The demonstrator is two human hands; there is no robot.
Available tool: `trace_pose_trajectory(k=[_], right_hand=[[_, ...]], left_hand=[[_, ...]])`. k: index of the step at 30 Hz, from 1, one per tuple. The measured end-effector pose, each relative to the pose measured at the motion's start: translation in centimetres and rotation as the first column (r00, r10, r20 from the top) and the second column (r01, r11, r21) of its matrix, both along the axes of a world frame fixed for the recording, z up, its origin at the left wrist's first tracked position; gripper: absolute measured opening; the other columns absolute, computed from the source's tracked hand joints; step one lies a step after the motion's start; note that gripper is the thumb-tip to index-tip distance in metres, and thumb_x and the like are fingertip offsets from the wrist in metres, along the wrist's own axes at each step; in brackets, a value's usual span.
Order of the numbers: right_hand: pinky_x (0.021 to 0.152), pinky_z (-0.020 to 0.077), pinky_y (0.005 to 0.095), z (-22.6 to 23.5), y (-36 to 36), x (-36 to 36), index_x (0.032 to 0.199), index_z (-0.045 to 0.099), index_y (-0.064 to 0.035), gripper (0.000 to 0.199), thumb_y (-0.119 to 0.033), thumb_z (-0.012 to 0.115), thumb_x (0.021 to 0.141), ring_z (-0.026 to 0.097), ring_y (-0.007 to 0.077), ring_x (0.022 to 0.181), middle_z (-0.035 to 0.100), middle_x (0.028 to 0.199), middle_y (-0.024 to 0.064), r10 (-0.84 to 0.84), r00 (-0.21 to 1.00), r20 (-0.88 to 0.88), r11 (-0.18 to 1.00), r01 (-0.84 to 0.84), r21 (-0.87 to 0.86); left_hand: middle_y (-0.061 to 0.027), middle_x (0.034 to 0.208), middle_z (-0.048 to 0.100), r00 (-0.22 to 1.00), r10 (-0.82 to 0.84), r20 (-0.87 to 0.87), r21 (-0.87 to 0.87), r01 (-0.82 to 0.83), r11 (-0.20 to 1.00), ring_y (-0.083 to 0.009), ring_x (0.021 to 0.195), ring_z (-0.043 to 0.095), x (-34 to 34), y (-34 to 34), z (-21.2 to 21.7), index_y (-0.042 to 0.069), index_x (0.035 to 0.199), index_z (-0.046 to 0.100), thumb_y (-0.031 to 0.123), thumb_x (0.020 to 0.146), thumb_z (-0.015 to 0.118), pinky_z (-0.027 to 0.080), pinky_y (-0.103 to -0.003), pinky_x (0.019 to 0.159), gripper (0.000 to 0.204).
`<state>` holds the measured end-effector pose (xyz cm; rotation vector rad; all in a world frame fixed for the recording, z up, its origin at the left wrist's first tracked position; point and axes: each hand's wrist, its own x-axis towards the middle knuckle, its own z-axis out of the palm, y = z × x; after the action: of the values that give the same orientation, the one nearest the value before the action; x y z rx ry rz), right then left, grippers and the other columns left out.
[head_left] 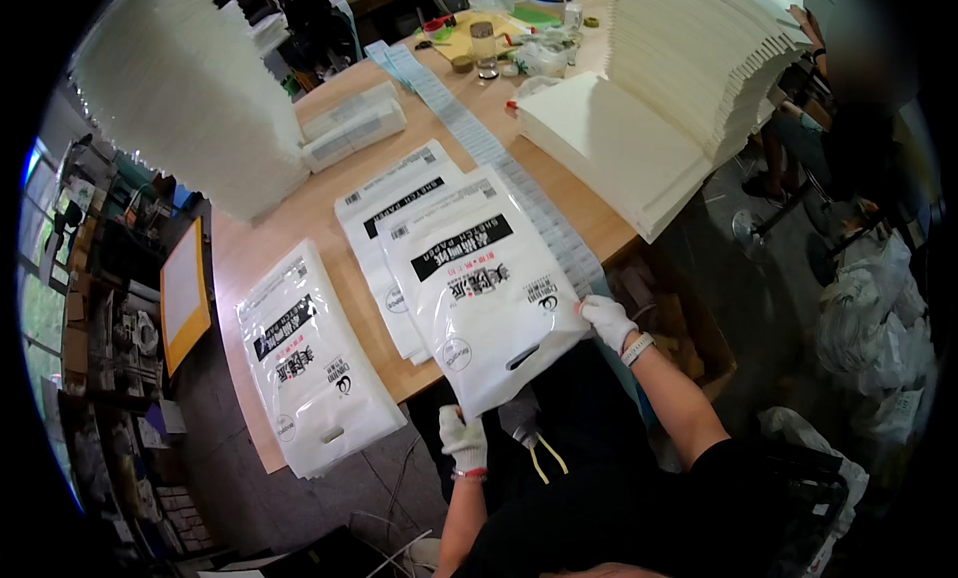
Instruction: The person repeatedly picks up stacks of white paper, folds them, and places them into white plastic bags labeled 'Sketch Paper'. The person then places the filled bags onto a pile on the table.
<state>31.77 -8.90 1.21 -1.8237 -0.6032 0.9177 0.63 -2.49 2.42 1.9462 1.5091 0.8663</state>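
Note:
In front of me a white plastic bag (529,298) with black print and a cut-out handle slot hangs partly over the table's near edge. It looks flat and filled. My right hand (607,323), in a white knit glove, is closed on its right near corner. The left near corner is pinched by my left hand (462,440), gloved the same way, with the fingertips partly hidden. Beneath and behind lies another such bag (369,219), overlapped by the held one. A pile of matching bags (309,368) rests to the left on the table.
Tall stacks of white paper stand at the far left (180,89) and far right (699,69). Between them lie wrapped rolls (354,129), a long strip of labels (449,114) and a glass jar (484,51). A person (828,109) is at the right.

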Motion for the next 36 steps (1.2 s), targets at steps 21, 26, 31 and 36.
trace_pose_trajectory(k=[21,26,31,36], right_hand=[[0.058,0.0405,0.0372,0.4,2.0,-0.3,0.071,0.056,-0.0053,0.037,-0.041,0.055,0.077,0.055,0.0297,0.065,0.057,0.068,0.0149,0.317,0.931,0.181,0.932,-0.271,-0.239],[0.055,0.0393,0.0341,1.6,2.2,-0.8,0.070,0.055,-0.0038,0.030,-0.032,0.056,0.079,0.047,0.0184,0.057,0.052,0.061,0.0117,0.300,0.931,0.207,0.945,-0.259,-0.200],[0.060,0.0409,0.0376,-1.1,2.2,-0.4,0.075,0.057,-0.0050,0.037,-0.041,0.053,0.079,0.055,0.0301,0.067,0.058,0.071,0.0144,0.309,0.937,0.160,0.942,-0.278,-0.190],[0.063,0.0430,0.0377,0.5,2.5,-1.3,0.080,0.059,-0.0053,0.036,-0.041,0.052,0.079,0.057,0.0317,0.072,0.060,0.077,0.0154,0.364,0.909,0.204,0.923,-0.322,-0.212]], left_hand=[[-0.0003,0.074,0.046,0.466,0.721,0.512,-0.815,0.528,0.237,-0.0092,0.053,0.040,10.0,-3.6,-0.7,0.011,0.094,0.046,0.017,0.090,0.049,0.038,-0.026,0.047,0.008],[0.0013,0.072,0.045,0.462,0.662,0.590,-0.804,0.404,0.436,-0.0083,0.051,0.039,9.6,-3.1,1.4,0.013,0.093,0.046,0.016,0.088,0.051,0.037,-0.022,0.046,0.008],[0.0000,0.074,0.049,0.674,0.227,0.703,-0.700,0.599,0.388,-0.0072,0.053,0.044,10.2,-1.9,0.2,0.007,0.104,0.047,0.022,0.084,0.060,0.043,-0.025,0.046,0.028],[-0.0008,0.063,0.052,0.768,0.159,0.621,-0.772,0.563,0.294,-0.0073,0.046,0.045,13.4,-0.7,-0.7,0.004,0.078,0.055,0.029,0.084,0.062,0.041,-0.023,0.044,0.026]])
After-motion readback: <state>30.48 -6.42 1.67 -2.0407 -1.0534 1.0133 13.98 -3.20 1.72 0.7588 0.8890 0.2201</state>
